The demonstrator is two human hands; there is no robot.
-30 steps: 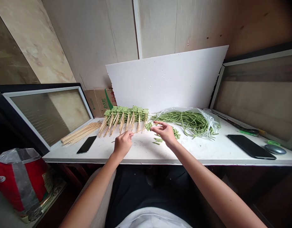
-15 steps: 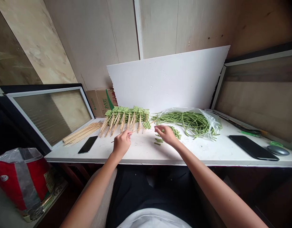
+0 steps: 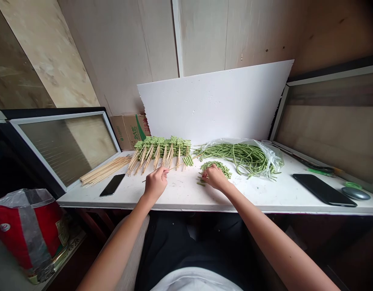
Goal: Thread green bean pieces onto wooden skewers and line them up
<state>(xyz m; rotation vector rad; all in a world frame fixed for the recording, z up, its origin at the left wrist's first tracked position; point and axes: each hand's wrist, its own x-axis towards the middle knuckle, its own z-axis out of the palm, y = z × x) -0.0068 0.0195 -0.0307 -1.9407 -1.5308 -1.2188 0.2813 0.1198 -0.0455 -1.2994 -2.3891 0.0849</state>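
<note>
My left hand (image 3: 156,180) is closed round a thin wooden skewer (image 3: 173,167), which points right and carries several short green bean pieces (image 3: 188,161) near its far end. Over the near left side of a pile of cut bean pieces (image 3: 222,168) is my right hand (image 3: 213,176), its fingers bent together; whatever lies between the fingertips is too small to make out. Behind my left hand, loaded bean skewers (image 3: 162,145) are stacked in rows, bare stick ends towards me. Long uncut beans (image 3: 243,155) lie in an open clear plastic bag (image 3: 275,158).
Bare skewers (image 3: 105,169) and a phone (image 3: 112,185) lie on the left of the white table (image 3: 180,198). At the right are a larger black device (image 3: 323,189) and a grey mouse (image 3: 355,192). A white board (image 3: 213,105) stands behind.
My right hand has moved slightly right and down, from beside the skewered pieces to the cut bean pile, and its fingers have drawn downward. My left hand keeps its place with the skewer.
</note>
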